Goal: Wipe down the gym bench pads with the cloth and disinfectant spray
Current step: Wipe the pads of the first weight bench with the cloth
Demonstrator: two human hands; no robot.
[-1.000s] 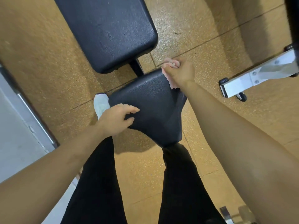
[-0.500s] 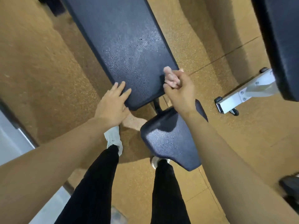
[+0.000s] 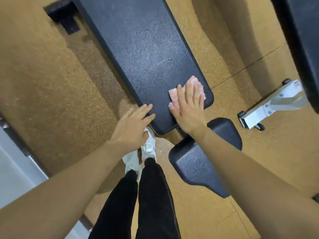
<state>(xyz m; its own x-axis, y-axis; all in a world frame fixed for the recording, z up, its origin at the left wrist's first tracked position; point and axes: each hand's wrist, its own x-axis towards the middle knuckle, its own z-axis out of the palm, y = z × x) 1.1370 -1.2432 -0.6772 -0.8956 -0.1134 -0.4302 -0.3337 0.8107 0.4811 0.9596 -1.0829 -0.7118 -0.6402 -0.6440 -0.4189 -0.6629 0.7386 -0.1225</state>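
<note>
The right hand (image 3: pixel 188 107) lies flat, its fingers straight and a little spread, and presses the small fluffy pink-and-white cloth (image 3: pixel 173 94) on the long dark textured vinyl back pad (image 3: pixel 138 57), at the corner nearest to the person. I think the palm is kept flat so that the whole cloth touches the surface and can slide along it.

The left hand (image 3: pixel 133 125) holds nothing. Its fingers are stretched out and the tips touch the near left edge of the same pad, probably to steady the body while it leans forward.

The smaller dark seat pad (image 3: pixel 198 163) is just beside, under the right forearm, with nothing lying on it. I see no spray bottle from here. Most of the long pad seems still to wait for the cloth.
</note>
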